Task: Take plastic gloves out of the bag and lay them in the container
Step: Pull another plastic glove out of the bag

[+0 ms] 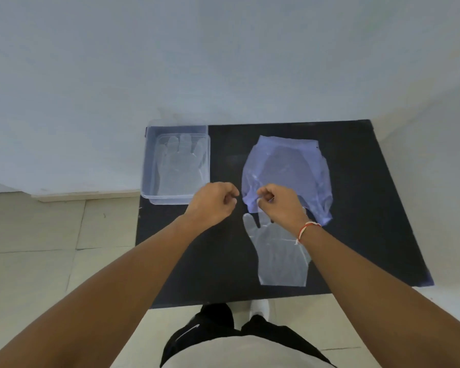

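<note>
Tiled floor [32, 274], black table [356, 208] against white wall [223, 62], both hands' fingers [230, 193] curled, grip unclear

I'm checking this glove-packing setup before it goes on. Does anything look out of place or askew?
One plastic glove lies flat on the black table, just below the bag, not in the container where another glove already rests. Nothing looks spilled or damaged.

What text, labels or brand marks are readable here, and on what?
None readable. The bag, the container, the gloves in it, the glove on the mat and the black mat show no print. A pale streak on the dark shorts is too blurred to read.
</note>
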